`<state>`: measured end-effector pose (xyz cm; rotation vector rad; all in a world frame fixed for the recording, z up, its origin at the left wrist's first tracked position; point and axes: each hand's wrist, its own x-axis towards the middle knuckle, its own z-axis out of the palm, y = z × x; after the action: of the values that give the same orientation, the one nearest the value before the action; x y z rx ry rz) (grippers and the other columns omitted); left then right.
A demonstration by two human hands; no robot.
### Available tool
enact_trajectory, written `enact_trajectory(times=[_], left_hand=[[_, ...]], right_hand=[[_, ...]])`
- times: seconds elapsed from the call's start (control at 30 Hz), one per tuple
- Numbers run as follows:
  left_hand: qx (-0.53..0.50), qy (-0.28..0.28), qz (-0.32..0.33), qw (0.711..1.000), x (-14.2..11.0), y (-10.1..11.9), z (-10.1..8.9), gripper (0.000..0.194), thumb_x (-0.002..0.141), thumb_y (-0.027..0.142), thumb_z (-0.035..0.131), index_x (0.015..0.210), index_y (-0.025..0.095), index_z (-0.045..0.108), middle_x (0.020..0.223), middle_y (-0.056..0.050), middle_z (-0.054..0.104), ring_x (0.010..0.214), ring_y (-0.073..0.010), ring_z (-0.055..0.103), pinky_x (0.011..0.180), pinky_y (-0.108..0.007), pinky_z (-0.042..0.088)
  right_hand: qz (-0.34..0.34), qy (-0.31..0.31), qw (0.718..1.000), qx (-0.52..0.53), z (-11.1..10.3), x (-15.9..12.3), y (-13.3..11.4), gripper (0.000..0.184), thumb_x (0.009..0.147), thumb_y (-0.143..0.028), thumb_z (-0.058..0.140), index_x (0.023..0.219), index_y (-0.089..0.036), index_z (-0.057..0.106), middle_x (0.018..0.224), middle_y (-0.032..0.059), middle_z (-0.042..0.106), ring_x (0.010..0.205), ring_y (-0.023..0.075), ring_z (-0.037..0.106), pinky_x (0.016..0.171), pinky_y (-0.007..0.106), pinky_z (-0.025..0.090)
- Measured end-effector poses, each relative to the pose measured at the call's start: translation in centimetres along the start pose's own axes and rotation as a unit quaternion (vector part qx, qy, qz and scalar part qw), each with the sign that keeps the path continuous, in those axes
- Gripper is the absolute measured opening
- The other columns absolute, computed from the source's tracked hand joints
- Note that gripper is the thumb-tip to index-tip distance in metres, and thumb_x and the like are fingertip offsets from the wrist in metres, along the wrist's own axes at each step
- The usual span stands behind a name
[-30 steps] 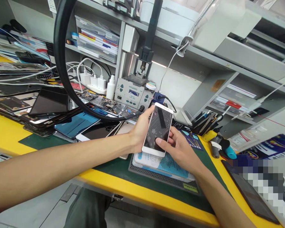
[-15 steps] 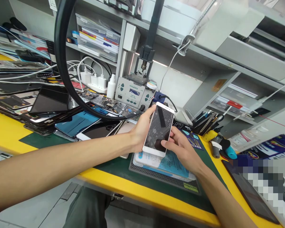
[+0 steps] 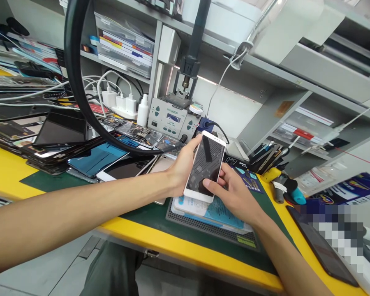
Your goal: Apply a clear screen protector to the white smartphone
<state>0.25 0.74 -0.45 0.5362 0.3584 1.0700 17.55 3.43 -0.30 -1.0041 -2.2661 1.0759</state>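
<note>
A white-framed smartphone (image 3: 207,162) is held up, tilted, its dark screen facing me and showing reflections. My left hand (image 3: 182,170) grips its left edge, with the thumb along the upper side and the other fingers hidden behind it. At the right edge, my right hand (image 3: 236,193) also holds the phone, its thumb on the lower part of the screen and its fingers curled at the side. Below the phone lies a flat blue-and-white pack (image 3: 225,216) on a grey perforated mat (image 3: 209,232).
A black ring (image 3: 72,74) arches over the bench's left half. Stacked phone parts (image 3: 21,127), a blue phone panel (image 3: 97,159) and another white phone (image 3: 129,166) lie left. A grey soldering station (image 3: 169,117) stands behind; tools (image 3: 269,158) and a dark tablet-like panel (image 3: 320,246) are right.
My right thumb has shifted slightly left and up over the screen. The whole view has moved a little; both hands keep hold of the phone.
</note>
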Motion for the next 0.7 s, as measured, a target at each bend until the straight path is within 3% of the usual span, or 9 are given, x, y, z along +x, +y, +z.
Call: enact_trajectory(times=[0.23,0.4,0.7], left_hand=[[0.008,-0.005,0.006,1.0,0.02,-0.03,-0.01,0.07,0.097,0.07,0.032,0.102,0.016,0.075,0.089,-0.014,0.077,0.085,-0.0295,0.072,0.077,-0.041,0.057],[0.017,0.003,0.004,1.0,0.03,-0.06,-0.1,0.071,0.096,0.072,0.032,0.101,0.015,0.075,0.087,-0.014,0.076,0.082,-0.0289,0.073,0.074,-0.039,0.057],[0.034,0.004,0.011,0.999,0.1,-0.17,-0.21,0.071,0.093,0.074,0.036,0.102,0.015,0.074,0.09,-0.013,0.077,0.082,-0.0274,0.072,0.074,-0.038,0.059]], right_hand=[[0.005,-0.013,0.998,0.069,-0.07,-0.11,0.07,0.029,0.092,-0.038,0.063,0.09,-0.026,0.037,0.087,-0.0032,0.041,0.077,0.0156,0.04,0.073,0.031,0.039],[0.002,-0.005,0.997,0.083,0.09,-0.06,-0.27,0.021,0.087,-0.032,0.062,0.096,-0.025,0.044,0.084,-0.0034,0.035,0.075,0.0153,0.036,0.068,0.03,0.036],[-0.012,-0.007,1.0,0.002,0.01,-0.11,0.27,0.04,0.093,-0.052,0.066,0.088,-0.025,0.037,0.081,-0.0052,0.031,0.071,0.0138,0.034,0.065,0.03,0.035]])
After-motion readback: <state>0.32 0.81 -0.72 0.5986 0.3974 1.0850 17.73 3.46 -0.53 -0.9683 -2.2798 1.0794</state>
